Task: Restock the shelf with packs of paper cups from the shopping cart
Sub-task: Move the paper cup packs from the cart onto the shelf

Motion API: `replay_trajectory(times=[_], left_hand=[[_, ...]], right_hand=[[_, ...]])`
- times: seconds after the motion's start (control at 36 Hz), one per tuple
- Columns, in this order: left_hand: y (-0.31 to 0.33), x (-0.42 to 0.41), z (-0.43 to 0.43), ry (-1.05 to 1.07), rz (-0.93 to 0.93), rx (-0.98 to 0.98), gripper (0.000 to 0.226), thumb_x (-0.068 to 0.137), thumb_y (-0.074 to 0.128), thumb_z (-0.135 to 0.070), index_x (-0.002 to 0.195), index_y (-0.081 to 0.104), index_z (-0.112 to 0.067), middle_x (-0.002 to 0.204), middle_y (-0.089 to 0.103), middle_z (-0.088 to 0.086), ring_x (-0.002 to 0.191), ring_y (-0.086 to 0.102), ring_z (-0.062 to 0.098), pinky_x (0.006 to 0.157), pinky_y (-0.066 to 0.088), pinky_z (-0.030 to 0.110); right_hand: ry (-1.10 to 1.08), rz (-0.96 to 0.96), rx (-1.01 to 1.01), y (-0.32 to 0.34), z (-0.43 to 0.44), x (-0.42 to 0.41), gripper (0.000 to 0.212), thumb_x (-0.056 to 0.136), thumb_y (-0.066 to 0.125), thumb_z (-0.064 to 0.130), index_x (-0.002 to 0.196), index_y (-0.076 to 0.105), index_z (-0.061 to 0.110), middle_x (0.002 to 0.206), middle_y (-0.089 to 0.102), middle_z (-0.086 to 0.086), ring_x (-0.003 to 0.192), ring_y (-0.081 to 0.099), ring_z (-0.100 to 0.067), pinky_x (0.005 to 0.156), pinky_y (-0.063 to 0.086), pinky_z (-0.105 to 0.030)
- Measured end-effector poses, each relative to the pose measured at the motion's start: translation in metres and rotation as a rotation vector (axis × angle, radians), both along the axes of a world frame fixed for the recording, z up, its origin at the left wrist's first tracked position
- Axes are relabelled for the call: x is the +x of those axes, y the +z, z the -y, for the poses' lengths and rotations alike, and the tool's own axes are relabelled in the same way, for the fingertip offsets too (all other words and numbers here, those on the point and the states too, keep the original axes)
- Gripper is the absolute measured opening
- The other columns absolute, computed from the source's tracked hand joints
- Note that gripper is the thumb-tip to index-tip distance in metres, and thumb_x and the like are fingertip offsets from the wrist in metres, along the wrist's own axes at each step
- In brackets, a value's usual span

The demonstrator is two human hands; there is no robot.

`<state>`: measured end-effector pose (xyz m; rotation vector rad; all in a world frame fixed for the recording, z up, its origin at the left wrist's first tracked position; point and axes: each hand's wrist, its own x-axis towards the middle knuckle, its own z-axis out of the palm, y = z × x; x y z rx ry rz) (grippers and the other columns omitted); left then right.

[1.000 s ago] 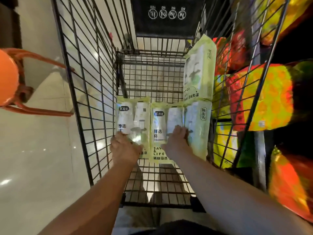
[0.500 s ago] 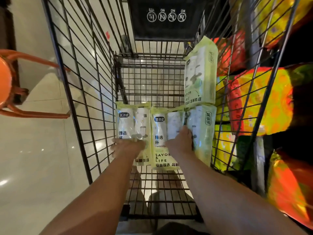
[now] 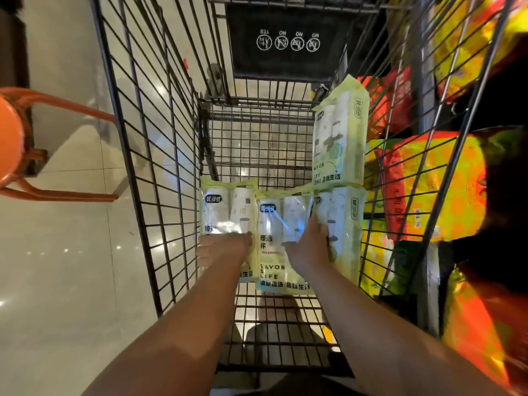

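Orange stool (image 3: 11, 132): stands on the tiled floor (image 3: 57, 252), outside the cart's left wall and clear of the work.
Shopping cart (image 3: 148, 195): black wire basket holding four packs of paper cups, all at its right and middle.
Left pack (image 3: 225, 207): lies flat on the cart bottom, its edge touching the middle pack.
Left grip (image 3: 225, 247): rests on the lower half of the left pack. Its fingers are blurred, so whether they are closed round the film cannot be told.
Middle pack (image 3: 271, 252): lies flat between the two grips.
Right grip (image 3: 310, 244): fingers are pushed into the seam between the middle pack and the lower right pack. Which one it holds cannot be told.
Lower right pack (image 3: 345, 224): stands on its edge against the right wall and carries the upper pack (image 3: 340, 138).
Risk: pulling the lower right pack out would likely topple the upper one. The glossy film may slip from a shallow hold, and a corner could snag the wire on the way up.
Snack bags (image 3: 434, 184): orange and yellow, on the shelf (image 3: 432, 275) beyond the right wall. No cup packs are seen there.
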<state>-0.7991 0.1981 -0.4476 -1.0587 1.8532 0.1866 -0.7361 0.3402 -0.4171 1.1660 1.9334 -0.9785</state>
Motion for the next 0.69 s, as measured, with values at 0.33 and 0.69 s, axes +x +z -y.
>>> replay_trajectory(times=[0.33,0.69], left_hand=[[0.011,0.006,0.009,-0.075,-0.106,0.041,0.106,0.077,0.077,-0.051,0.153,0.017,-0.008,0.155,0.021,0.022,0.14,0.03,0.038,0.114,0.036,0.057],[0.019,0.01,0.02,0.1,-0.315,0.201,0.091,0.068,0.084,-0.037,0.137,0.027,-0.02,0.135,0.044,0.012,0.125,0.048,0.035,0.104,0.046,0.052]], right_hand=[[-0.001,-0.031,0.078,0.001,-0.007,-0.021,0.07,0.059,0.087,0.024,0.12,0.053,0.028,0.125,0.05,-0.014,0.105,0.056,-0.031,0.089,0.054,-0.041],[0.048,-0.146,0.017,0.019,-0.001,0.001,0.117,0.067,0.09,0.044,0.157,0.016,0.033,0.154,0.041,0.0,0.136,0.046,-0.025,0.107,0.045,-0.043]])
